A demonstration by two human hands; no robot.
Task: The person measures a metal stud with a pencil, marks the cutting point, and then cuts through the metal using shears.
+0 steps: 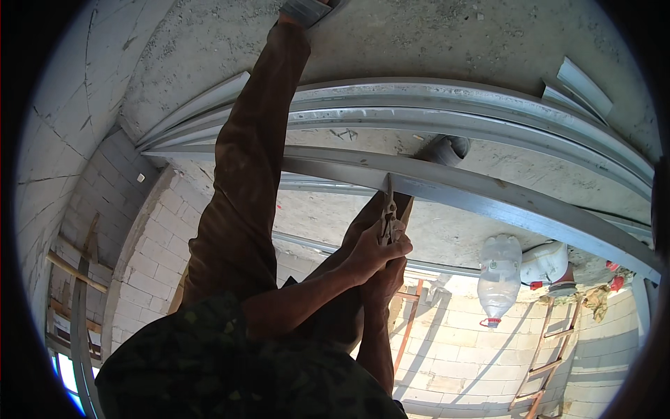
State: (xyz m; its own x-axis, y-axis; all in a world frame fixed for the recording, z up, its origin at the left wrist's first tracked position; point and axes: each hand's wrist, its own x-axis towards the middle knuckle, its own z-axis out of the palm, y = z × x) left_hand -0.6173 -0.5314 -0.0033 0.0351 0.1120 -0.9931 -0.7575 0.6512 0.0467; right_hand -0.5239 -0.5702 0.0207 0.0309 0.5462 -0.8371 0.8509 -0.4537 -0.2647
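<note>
Both of my hands are closed together around the handles of a pair of tin snips [389, 209]. My left hand [377, 250] wraps the handles higher up, and my right hand [385, 281] grips just below it, its fingers partly hidden. The blades of the snips bite into the edge of a long grey metal profile [460, 193], which runs across in front of me. A dark line at the blades may be a cut. My left leg [244, 146] crosses over the profile, while my right shoe [447, 150] shows just beyond it.
More long metal profiles [433, 98] lie on the concrete floor [419, 42] beyond, with short offcuts [584, 87] at the far right. To the right lie a large clear plastic bottle [500, 272] and a white container [546, 264]. A ladder [549, 363] leans by the block wall [460, 335].
</note>
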